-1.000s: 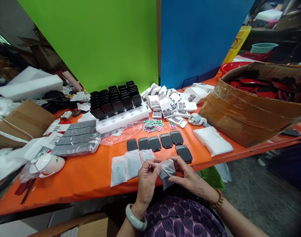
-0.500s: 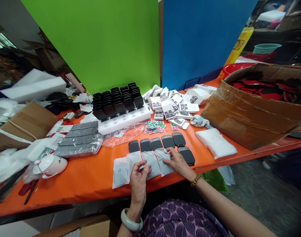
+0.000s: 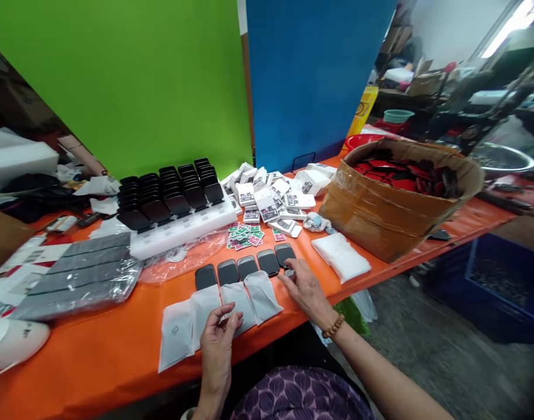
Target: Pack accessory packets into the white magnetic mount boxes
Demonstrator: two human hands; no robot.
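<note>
My right hand [image 3: 308,291] is over a flat black case [image 3: 289,272] at the right end of the group, thumb and fingers at its upper left corner; most of that case is hidden beneath the hand. My left hand [image 3: 218,344] hovers by the front of the white pouches, fingers loosely curled, thumb and index finger apart, with nothing visible between them. Several translucent white pouches [image 3: 206,303] overlap in a row on the orange table. Just behind them lie more flat black cases [image 3: 248,266] with grey upper strips.
Black panels [image 3: 178,204] stand in rows in a white foam tray [image 3: 183,232]. Beside it are small white boxes [image 3: 267,204] and printed cards [image 3: 245,236]. A cardboard box [image 3: 372,216] of red and black pieces stands right, behind a white pouch stack [image 3: 341,256].
The camera view has turned right. My right hand has let go of the rightmost pouch in the row and moved right onto the black case. My left hand stays near the pouches.
</note>
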